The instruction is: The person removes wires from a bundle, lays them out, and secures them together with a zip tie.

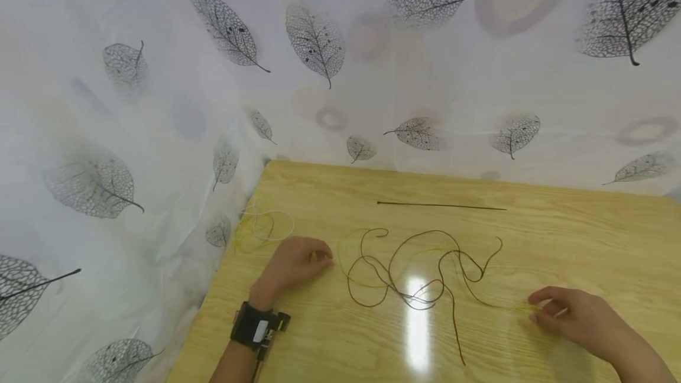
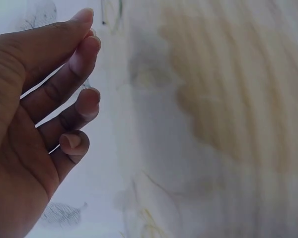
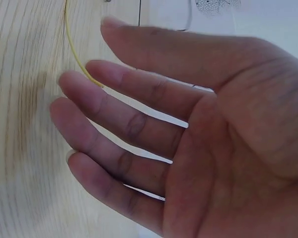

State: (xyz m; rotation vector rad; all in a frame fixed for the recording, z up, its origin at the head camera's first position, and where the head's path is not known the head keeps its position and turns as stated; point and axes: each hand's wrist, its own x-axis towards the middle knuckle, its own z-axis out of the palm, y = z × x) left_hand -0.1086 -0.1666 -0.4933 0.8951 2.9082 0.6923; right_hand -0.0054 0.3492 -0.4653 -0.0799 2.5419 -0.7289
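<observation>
A loose tangle of thin brown and reddish cords [image 1: 456,330] spreads over the wooden table between my hands, with a thin yellow cord [image 3: 73,49] mixed in. My right hand [image 1: 580,318] is at the right side of the tangle. In the right wrist view its fingers are spread and gently bent, the thumb apart, and the yellow cord's end lies against the index and middle fingers. My left hand [image 1: 295,265] is at the left of the tangle. Its thumb and index fingertips come together, the other fingers loosely curled; no cord shows between them.
Behind the tangle a straight dark thin rod or cord [image 1: 441,205] lies on the table [image 1: 330,336]. White and yellow cords [image 1: 292,226] lie at the left edge, beyond my left hand. A leaf-patterned sheet [image 1: 330,117] hangs along the back and left.
</observation>
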